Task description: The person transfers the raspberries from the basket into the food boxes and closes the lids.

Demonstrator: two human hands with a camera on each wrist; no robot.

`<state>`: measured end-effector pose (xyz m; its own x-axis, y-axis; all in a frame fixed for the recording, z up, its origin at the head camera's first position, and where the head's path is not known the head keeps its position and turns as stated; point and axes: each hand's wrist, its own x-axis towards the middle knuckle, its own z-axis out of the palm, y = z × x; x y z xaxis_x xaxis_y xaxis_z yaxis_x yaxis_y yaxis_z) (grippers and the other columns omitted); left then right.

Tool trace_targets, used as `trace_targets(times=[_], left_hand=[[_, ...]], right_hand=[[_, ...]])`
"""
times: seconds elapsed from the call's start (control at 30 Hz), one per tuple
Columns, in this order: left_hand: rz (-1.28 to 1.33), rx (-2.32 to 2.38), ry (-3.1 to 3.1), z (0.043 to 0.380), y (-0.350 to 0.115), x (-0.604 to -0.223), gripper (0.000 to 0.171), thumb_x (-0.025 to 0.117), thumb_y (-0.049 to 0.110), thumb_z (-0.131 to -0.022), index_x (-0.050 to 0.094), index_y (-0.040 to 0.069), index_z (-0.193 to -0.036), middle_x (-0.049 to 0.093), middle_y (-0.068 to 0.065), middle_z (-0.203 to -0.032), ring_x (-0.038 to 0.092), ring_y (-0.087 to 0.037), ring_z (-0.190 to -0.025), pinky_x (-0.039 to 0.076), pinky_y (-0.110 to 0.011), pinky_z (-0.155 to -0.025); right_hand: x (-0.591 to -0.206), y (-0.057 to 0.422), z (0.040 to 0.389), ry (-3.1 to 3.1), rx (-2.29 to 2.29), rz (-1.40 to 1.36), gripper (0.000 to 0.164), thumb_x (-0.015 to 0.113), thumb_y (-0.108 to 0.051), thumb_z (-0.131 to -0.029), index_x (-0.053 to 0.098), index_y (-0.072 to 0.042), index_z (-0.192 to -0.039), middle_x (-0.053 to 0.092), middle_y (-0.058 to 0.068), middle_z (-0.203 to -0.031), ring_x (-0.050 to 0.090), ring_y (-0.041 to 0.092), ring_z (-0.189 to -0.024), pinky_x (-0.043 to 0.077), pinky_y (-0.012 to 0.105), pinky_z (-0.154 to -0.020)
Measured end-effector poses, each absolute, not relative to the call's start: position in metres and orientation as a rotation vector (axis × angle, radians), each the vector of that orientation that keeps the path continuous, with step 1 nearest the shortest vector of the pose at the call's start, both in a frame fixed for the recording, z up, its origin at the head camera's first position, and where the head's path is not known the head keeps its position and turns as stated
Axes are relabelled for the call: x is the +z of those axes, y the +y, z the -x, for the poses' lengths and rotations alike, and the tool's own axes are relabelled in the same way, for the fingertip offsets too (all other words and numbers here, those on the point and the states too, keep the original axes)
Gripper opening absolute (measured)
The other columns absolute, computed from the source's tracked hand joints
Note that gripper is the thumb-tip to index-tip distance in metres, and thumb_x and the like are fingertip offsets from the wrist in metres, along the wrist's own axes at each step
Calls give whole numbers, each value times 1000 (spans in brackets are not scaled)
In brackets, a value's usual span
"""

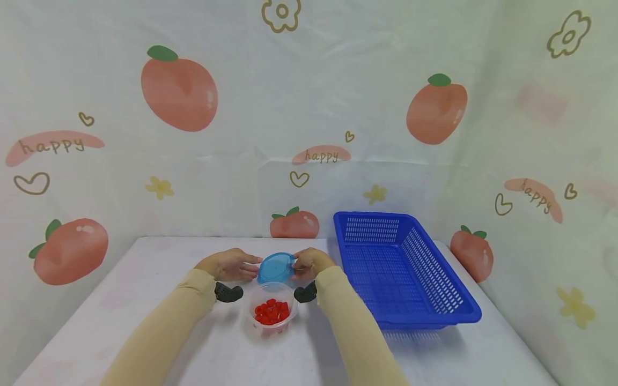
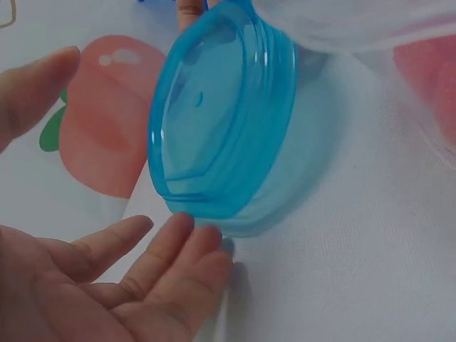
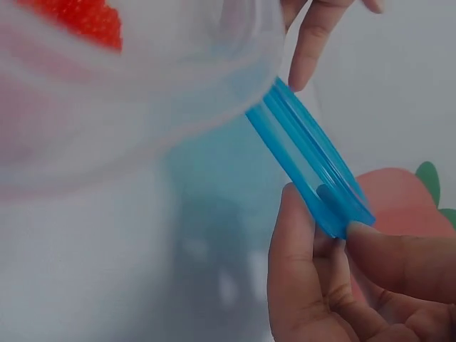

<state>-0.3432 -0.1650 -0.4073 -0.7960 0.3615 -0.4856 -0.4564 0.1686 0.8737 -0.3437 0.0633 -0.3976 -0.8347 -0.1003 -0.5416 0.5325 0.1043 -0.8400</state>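
Observation:
A translucent blue lid [image 1: 276, 268] is held tilted behind a clear round tub [image 1: 252, 300]. Red bumpy pieces [image 1: 272, 312] lie inside the tub. My right hand [image 1: 310, 262] pinches the lid's right edge between thumb and fingers, as the right wrist view shows. At the lid's other edge is my left hand [image 1: 235, 265], its palm turned up and thumb spread away. The left fingertips [image 2: 184, 222] are at the lid's lower rim, not curled round it; whether they touch cannot be told.
To the right stands a large blue plastic basket [image 1: 401, 268] with slotted walls. The white table [image 1: 159, 279] meets a fruit-printed cloth backdrop [image 1: 232, 187] at the back. A dark device [image 1: 229, 292] sits at each wrist.

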Motion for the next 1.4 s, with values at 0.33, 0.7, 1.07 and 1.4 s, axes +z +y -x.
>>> trace_targets(times=[0.33, 0.7, 1.07, 1.4], left_hand=[[-51, 1670, 1989, 343, -177, -392, 47, 57, 10, -97, 45, -13, -135, 61, -18, -123, 63, -21, -104, 45, -45, -103], [-132, 1716, 2054, 330, -176, -369, 47, 59, 10, -96, 44, -11, -135, 67, -10, -106, 68, -17, -91, 49, -43, -98], [-373, 1705, 2214, 290, -167, -344, 43, 67, 17, -92, 51, -7, -124, 68, -8, -103, 69, -19, -93, 52, -44, -92], [-407, 1724, 2415, 256, -164, -347, 28, 72, 18, -87, 65, -1, -107, 70, -5, -95, 66, -19, -91, 55, -39, -90]], right_hand=[[-380, 62, 344, 1858, -1828, -332, 44, 49, 13, -92, 50, 2, -135, 51, 14, -96, 55, 23, -84, 51, 41, -97], [-349, 75, 323, 1908, -1858, -60, 39, 52, 7, -94, 50, 3, -133, 55, 12, -99, 60, 19, -85, 52, 39, -96], [-334, 102, 279, 2099, -1778, 85, 28, 58, -4, -95, 55, -6, -123, 58, 6, -89, 57, 16, -76, 59, 29, -76], [-332, 104, 242, 2035, -1918, 150, 20, 52, -5, -99, 55, -2, -118, 59, 6, -86, 59, 13, -76, 57, 23, -74]])
